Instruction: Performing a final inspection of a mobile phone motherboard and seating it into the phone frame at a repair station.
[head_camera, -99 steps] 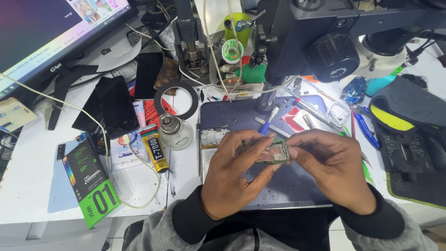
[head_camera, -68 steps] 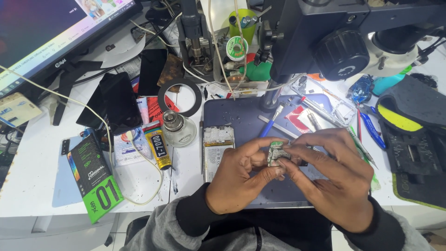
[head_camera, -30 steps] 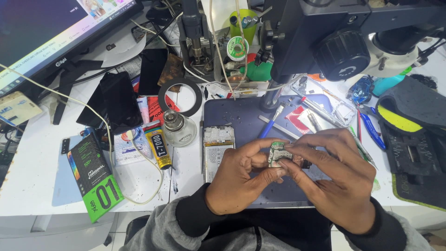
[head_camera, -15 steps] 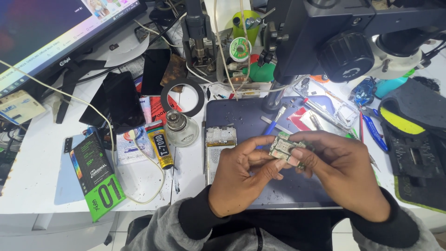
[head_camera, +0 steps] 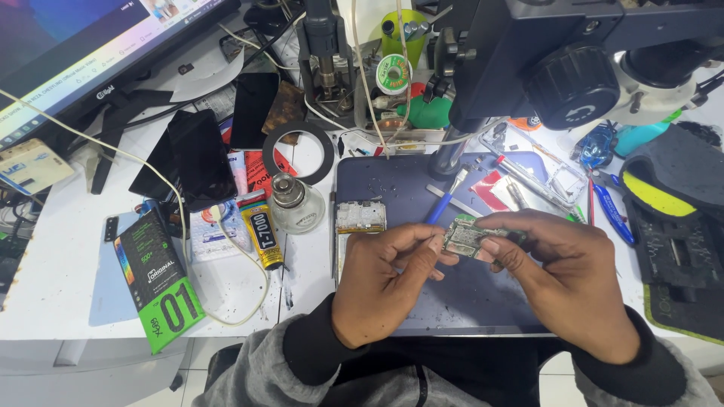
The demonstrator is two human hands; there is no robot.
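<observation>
I see my left hand (head_camera: 385, 290) and right hand (head_camera: 566, 290) both pinching a small greenish, metal-shielded circuit board (head_camera: 467, 238) between their fingertips.

Left hand (head_camera: 381, 283) and right hand (head_camera: 562, 283), fingertips pinched together.

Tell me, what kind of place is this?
Most likely a phone repair bench. Both hands, left hand and right hand, hold a small circuit board under a microscope, with solder wire nearby.
</observation>
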